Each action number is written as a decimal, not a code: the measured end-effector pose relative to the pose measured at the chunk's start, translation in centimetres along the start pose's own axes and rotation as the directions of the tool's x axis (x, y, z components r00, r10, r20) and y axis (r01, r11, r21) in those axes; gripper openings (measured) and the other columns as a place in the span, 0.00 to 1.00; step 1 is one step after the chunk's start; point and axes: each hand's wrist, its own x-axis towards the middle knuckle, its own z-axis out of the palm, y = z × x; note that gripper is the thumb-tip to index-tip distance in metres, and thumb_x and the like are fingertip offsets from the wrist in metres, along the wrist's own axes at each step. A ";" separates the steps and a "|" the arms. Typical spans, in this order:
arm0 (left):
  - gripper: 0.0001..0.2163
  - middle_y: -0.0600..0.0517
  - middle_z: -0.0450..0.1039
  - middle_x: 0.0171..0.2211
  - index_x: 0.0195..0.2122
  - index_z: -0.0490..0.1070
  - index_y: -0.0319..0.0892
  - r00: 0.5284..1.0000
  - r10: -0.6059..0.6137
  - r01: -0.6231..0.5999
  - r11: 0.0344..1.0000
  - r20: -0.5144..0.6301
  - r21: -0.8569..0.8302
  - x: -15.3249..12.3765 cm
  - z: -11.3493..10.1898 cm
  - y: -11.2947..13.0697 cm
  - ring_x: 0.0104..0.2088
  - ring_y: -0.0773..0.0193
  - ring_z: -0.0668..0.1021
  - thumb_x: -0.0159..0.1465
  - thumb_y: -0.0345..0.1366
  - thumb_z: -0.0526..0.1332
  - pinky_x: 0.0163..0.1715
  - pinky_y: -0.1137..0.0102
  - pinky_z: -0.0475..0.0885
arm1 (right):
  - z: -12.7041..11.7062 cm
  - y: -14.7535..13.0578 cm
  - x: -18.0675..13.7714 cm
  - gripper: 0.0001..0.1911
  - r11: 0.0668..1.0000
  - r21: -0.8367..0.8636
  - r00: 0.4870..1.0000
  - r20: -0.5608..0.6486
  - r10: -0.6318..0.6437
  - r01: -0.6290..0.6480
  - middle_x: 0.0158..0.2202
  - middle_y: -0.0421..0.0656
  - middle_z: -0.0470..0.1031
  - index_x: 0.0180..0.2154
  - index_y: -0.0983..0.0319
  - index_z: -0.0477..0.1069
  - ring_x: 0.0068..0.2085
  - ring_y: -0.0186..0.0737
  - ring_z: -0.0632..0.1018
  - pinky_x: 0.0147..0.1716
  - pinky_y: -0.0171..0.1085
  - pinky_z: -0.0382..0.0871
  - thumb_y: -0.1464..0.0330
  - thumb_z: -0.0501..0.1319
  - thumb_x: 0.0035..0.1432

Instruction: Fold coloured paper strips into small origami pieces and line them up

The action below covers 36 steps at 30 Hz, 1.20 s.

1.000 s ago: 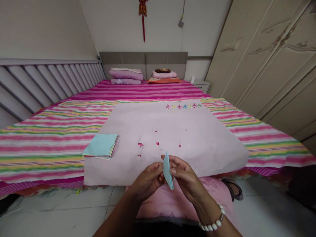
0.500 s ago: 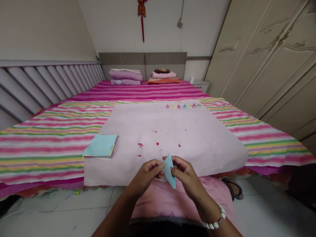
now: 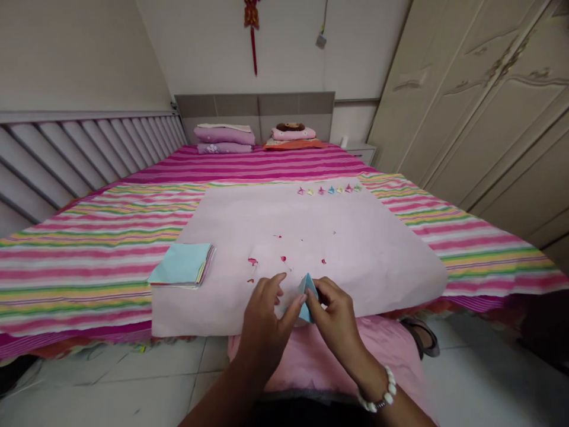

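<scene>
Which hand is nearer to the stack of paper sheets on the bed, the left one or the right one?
Left. The left hand is to the right of the paper stack, apart from it; the right hand is farther right, pinching a blue folded paper.

Paper stack (image 3: 182,265), folded stars (image 3: 329,190), pillows (image 3: 224,137)

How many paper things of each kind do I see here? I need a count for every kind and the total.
Small folded paper figures in the far row: 7
Stack of square coloured paper sheets: 1
Folded light blue paper piece between left hand and right hand: 1
Large pale pink paper sheet: 1
Total: 10
</scene>
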 end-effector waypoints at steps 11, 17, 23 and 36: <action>0.21 0.55 0.72 0.25 0.49 0.71 0.44 0.983 -0.119 0.143 0.974 0.139 -0.174 -1.3 1.5 -0.9 0.22 0.64 0.70 0.54 0.37 0.67 0.28 0.70 0.62 | 0.2 -0.2 -0.1 0.07 0.999 -0.024 0.999 -0.034 -0.041 0.041 0.27 0.41 0.70 0.31 0.59 0.75 0.29 0.39 0.70 0.28 0.37 0.61 0.71 0.59 0.58; 0.13 0.52 0.75 0.27 0.46 0.73 0.44 0.973 -0.088 0.110 0.989 0.214 -0.095 -0.5 1.7 -0.7 0.26 0.60 0.75 0.59 0.35 0.62 0.28 0.70 0.63 | 0.7 -0.4 -0.6 0.12 0.995 0.046 0.996 0.007 -0.087 0.087 0.34 0.44 0.75 0.39 0.55 0.78 0.35 0.43 0.74 0.34 0.39 0.66 0.74 0.58 0.58; 0.14 0.48 0.79 0.38 0.45 0.74 0.43 0.959 -0.112 0.133 0.989 0.260 -0.067 0.0 1.4 -0.8 0.36 0.57 0.79 0.58 0.28 0.57 0.37 0.67 0.69 | 0.9 -0.2 -0.7 0.19 0.989 0.138 0.998 0.018 -0.053 0.050 0.38 0.44 0.75 0.42 0.55 0.77 0.39 0.43 0.75 0.37 0.40 0.69 0.78 0.57 0.54; 0.19 0.48 0.79 0.43 0.47 0.74 0.41 0.890 -0.212 0.373 0.847 0.403 -0.378 0.3 0.0 -0.1 0.44 0.55 0.79 0.52 0.28 0.65 0.45 0.64 0.72 | 0.0 0.0 0.0 0.12 0.863 0.491 0.993 0.063 0.103 -0.121 0.39 0.43 0.76 0.32 0.56 0.80 0.42 0.43 0.75 0.40 0.38 0.68 0.75 0.60 0.50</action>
